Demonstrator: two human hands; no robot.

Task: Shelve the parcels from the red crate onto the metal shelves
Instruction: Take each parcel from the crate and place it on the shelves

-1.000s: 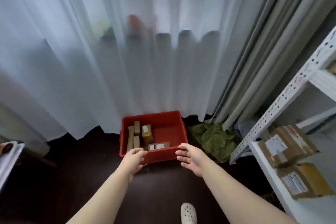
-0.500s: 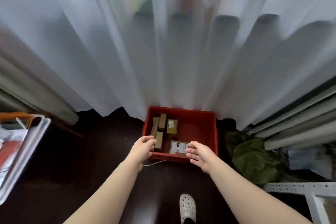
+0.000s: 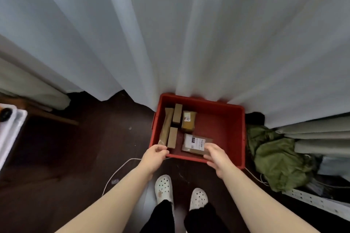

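Risks dragging or tipping the red crate (image 3: 223, 128), set on the floor at 12 o'clock from the feet and apart from the metal shelf post (image 3: 312, 199) at 4 o'clock, with the left hand (image 3: 154, 154) curled narrow on its near rim at the 7 o'clock corner, just beside the long parcel (image 3: 166, 126). Risks sliding rather than lifting the labelled parcel (image 3: 195, 143), flat at the crate's 6 o'clock edge, with the right hand (image 3: 216, 157) laid over its near corner and no telling whether closed on it. Could catch the white cable (image 3: 117, 172) at 10 o'clock from the feet on turning toward the shelves.
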